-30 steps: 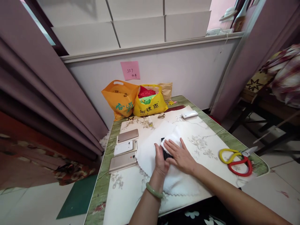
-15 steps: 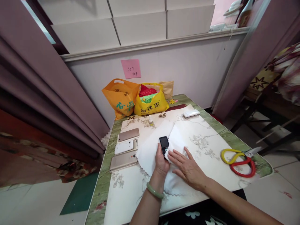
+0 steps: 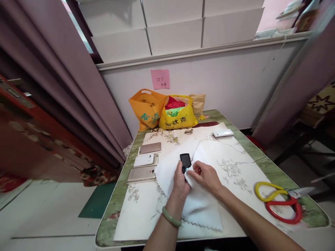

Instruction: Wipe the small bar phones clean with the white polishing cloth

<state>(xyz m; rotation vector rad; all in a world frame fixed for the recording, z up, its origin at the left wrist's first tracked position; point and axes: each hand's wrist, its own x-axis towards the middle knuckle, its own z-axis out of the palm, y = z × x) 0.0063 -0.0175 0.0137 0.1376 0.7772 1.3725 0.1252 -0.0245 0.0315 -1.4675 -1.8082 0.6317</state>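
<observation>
My left hand (image 3: pixel 181 183) is wrapped round a small black keypad phone (image 3: pixel 185 160), its screen facing up. Over the phone's lower end lies part of a white cloth (image 3: pixel 201 209) with zigzag edges, spread under both hands. My right hand (image 3: pixel 206 176) has its fingers curled, with thumb and forefinger pinching the cloth beside the phone's keys. Left of the cloth lie several smartphones: a rose-gold one (image 3: pixel 150 148), a white one (image 3: pixel 143 160) and a gold one (image 3: pixel 141 174).
Scissors (image 3: pixel 284 200) with yellow and red handles lie at the table's right. A white phone (image 3: pixel 223 133) sits farther back. An orange bag (image 3: pixel 148 109) and a yellow bag (image 3: pixel 178 116) stand against the wall, near a brown paper packet (image 3: pixel 198 103).
My right hand has gone from flat, spread fingers on the cloth to a curled pinch near the phone's keys. The view has shifted left.
</observation>
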